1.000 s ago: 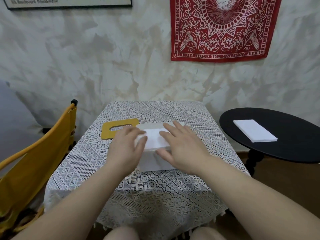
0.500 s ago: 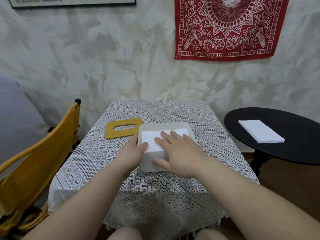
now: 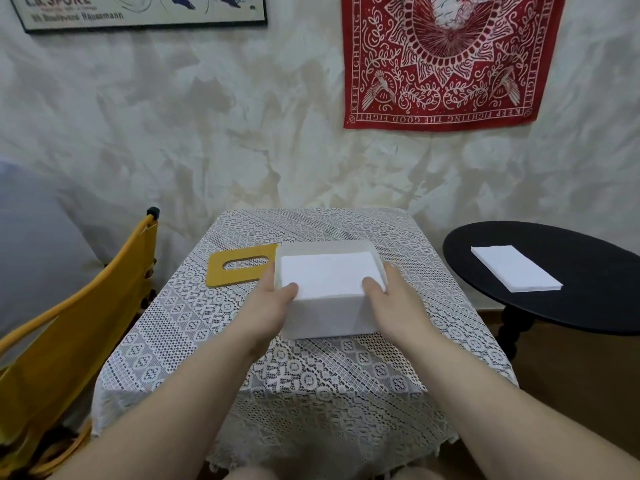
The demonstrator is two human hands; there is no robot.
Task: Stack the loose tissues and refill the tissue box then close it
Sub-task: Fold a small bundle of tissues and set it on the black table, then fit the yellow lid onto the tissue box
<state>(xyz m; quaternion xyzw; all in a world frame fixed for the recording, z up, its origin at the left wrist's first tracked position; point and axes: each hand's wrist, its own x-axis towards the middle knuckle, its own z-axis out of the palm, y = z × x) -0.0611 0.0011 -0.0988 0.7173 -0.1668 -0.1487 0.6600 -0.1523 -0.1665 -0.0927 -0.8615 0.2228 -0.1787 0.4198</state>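
Red patterned cloth bandana [image 3: 450, 57] on the wall: border text "KEEP FIGHTING THE GOOD FIGHT", upside down on the bottom edge, repeated up both sides. Black-framed white poster [image 3: 138, 10], left of the bandana: "SPOKE" in bold, first letters unclear, with "Haussmann" on the blurred line under it.

The tissue box [image 3: 327, 315] stands open on the table [image 3: 311, 375], near its middle, with a stack of tissues [image 3: 329, 277] lying inside. The lid [image 3: 239, 270] lies flat on the table to the left of the box, touching its far left corner. The left hand [image 3: 268, 306] is against the box's left side, the right hand [image 3: 394, 303] against its right side, each thumb over the near rim onto the tissues. A chair [image 3: 69, 327] stands left of the table. A round side table [image 3: 571, 282] stands to the right, with a second tissue stack [image 3: 514, 273] lying on it. Behind the table is the wall, with a hanging cloth [image 3: 446, 57] above right and a framed poster [image 3: 138, 10] above left.
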